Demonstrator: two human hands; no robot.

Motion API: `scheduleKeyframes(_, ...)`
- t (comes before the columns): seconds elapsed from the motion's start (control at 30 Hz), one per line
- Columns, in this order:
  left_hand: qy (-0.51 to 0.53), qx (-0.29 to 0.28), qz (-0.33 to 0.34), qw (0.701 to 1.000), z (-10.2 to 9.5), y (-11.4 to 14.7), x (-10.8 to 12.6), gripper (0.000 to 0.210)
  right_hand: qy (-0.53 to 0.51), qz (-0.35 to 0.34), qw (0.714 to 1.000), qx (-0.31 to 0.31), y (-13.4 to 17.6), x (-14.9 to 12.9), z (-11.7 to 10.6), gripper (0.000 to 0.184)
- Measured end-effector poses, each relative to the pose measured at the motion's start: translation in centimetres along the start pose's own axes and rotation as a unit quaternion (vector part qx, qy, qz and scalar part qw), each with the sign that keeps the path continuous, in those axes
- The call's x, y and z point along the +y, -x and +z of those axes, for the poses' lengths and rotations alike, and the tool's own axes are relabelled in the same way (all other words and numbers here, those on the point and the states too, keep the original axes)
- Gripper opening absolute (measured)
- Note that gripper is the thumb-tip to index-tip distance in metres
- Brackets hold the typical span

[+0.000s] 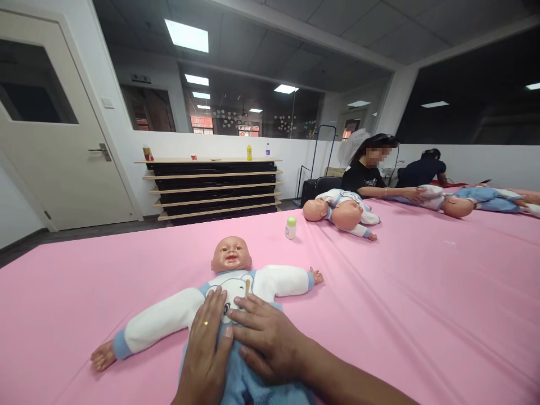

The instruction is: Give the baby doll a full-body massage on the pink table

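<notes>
A baby doll point(230, 281) lies on its back near the front edge of a table covered with a pink sheet point(422, 315), arms stretched out to both sides, its head pointing toward the far edge. It wears a white top with blue cuffs and a blue lower garment. The person's left hand point(206, 354) lies flat on the doll's belly, fingers held together and pointing up toward the chest, a ring on one finger. The right hand point(265, 337) comes in from the right, also flat with fingers close together, its fingertips crossing toward the left hand and touching it over the doll's middle; neither hand pinches anything. Farther back, toward the middle of the table, a small white bottle with a green cap point(291, 228) stands upright, well apart from the doll. Beyond it, near the far edge, two more dolls point(341, 211) lie side by side. At the far right corner a seated person in black point(367, 174) rests a hand on another doll point(459, 203), with a second person point(424, 169) behind. A stack of dark shelves point(215, 188) stands against the back wall beside a white door point(59, 140)
</notes>
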State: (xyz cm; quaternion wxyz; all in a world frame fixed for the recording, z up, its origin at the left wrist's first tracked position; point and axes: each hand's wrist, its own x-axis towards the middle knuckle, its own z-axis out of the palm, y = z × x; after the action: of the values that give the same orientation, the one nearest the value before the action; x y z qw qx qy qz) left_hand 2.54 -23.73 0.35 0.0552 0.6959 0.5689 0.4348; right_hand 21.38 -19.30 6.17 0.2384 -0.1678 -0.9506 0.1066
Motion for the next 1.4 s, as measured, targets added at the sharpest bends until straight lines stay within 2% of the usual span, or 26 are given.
scheduleKeyframes(0.07, -0.024, 0.001, 0.040, 0.999, -0.1, 0.1, 0.3, 0.061, -0.006, 0.001, 1.000, -0.013, -0.2, -0.3, -0.1, 0.046)
scheduleKeyframes(0.23, -0.060, 0.004, 0.094, 0.994, -0.4, 0.1, 0.6, 0.064, -0.047, 0.070, 0.996, 0.003, 0.0, 0.3, 0.4, 0.070)
scheduleKeyframes(0.4, -0.076, -0.004, 0.124, 0.989, -0.8, 0.1, 0.8, 0.067, -0.061, 0.095, 0.994, 0.000, 0.0, 0.7, 0.7, 0.064)
scheduleKeyframes(0.53, -0.097, -0.009, 0.184, 0.978, -1.1, 0.1, 1.2, 0.071, -0.058, 0.110, 0.992, 0.006, 0.1, 0.8, 0.8, 0.068)
scheduleKeyframes(0.63, -0.123, -0.041, 0.210, 0.969, -1.2, -0.4, 1.3, 0.070, -0.052, 0.114, 0.992, 0.005, 0.2, 0.9, 1.0, 0.073)
scheduleKeyframes(0.73, -0.160, -0.084, 0.194, 0.964, -1.0, -0.8, 1.4, 0.067, -0.038, 0.121, 0.992, 0.002, 0.3, 1.0, 1.2, 0.078)
scheduleKeyframes(0.8, -0.171, -0.091, 0.175, 0.965, -0.8, -1.0, 1.5, 0.065, -0.030, 0.122, 0.992, 0.003, 0.2, 1.0, 1.2, 0.078)
scheduleKeyframes(1.07, -0.120, -0.062, 0.054, 0.989, 0.3, -0.6, 0.6, 0.056, -0.017, 0.104, 0.994, 0.018, 0.2, 0.7, 0.9, 0.072)
scheduleKeyframes(1.17, -0.081, -0.043, -0.001, 0.996, 0.9, -0.3, -0.3, 0.055, -0.002, 0.051, 0.998, 0.033, 0.2, 0.4, 0.8, 0.059)
scheduleKeyframes(1.27, -0.045, -0.016, -0.036, 0.998, 1.2, 0.0, -0.7, 0.056, -0.004, -0.024, 0.999, 0.020, 0.0, -0.1, 0.5, 0.048)
scheduleKeyframes(1.33, -0.029, -0.002, -0.048, 0.998, 1.0, 0.0, -0.4, 0.058, -0.016, -0.035, 0.999, 0.003, -0.1, -0.2, 0.4, 0.050)
scheduleKeyframes(1.4, -0.023, 0.004, -0.048, 0.999, 0.7, 0.1, 0.1, 0.059, -0.029, -0.009, 0.999, -0.008, -0.2, -0.1, 0.4, 0.056)
